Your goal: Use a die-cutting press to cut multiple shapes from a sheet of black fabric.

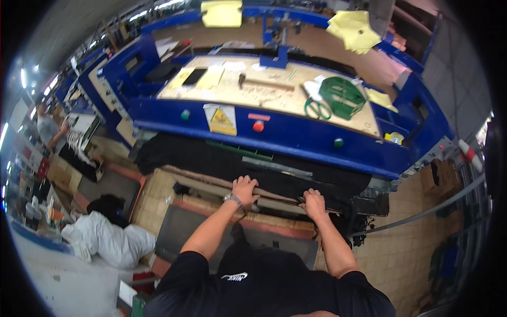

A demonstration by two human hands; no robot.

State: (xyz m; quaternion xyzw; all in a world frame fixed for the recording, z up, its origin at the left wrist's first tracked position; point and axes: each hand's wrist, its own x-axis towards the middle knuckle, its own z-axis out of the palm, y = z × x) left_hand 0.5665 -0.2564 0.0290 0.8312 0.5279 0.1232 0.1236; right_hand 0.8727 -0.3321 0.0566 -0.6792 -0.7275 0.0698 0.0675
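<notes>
A blue cutting press (269,132) is set across the view, its front rail bent by the lens. To the press's right, open room is given by tiled floor (393,253), crossed by a grey strap (422,211). On the press, a wooden tabletop (253,100) is framed by blue beams. Below the press's front rail, black fabric (211,156) is spread, its near side bordered by a long brownish edge strip (200,177). Nearer than the press, a dark mat (179,227) is edged in red. At the strip before the press, the left hand (245,191) is placed with fingers bent over the edge, the right hand (313,205) with fingers curled farther right; whether anything is gripped cannot be told. On the press's tabletop, a hammer (266,84) and green-handled scissors (318,110) are laid.
</notes>
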